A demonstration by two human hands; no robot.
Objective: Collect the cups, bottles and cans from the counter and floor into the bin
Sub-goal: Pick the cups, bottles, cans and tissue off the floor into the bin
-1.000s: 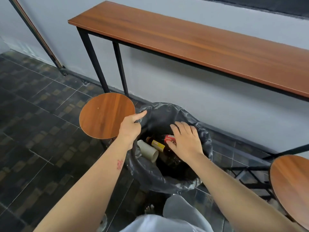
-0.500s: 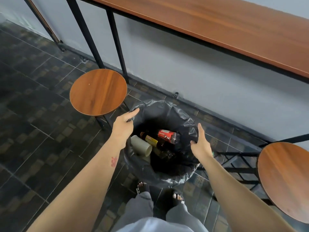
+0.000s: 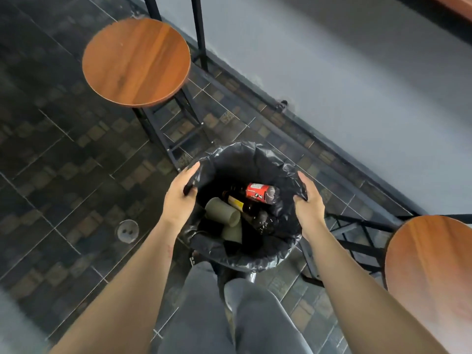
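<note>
— Where does the bin (image 3: pixel 245 254) sit from you?

— Straight below and in front of me, on the floor (image 3: pixel 63 175) between the two stools, right against my knees. Its black liner (image 3: pixel 237 157) is folded over the rim. My left hand (image 3: pixel 178 200) has the rim's left edge, my right hand (image 3: pixel 310 205) the right edge, so the mouth lies square between them, neither hand nearer.

— And each grip?

— Left grip: fingers curled over the liner, thumb outside, pinching it. Right grip: closed on a fold of liner in the same way.

— What's inside?

— A dark bottle (image 3: pixel 249 209) lying flat, neck pointing up-left toward my left hand. A red can (image 3: pixel 261 193) rests across its far side, long axis running left to right. Two paper cups (image 3: pixel 224 214) lie on their sides nearer me, mouths facing right.

— Next?

— I'd judge a straight lift or a tug, both hands evenly, since the load sits toward the middle.
</note>
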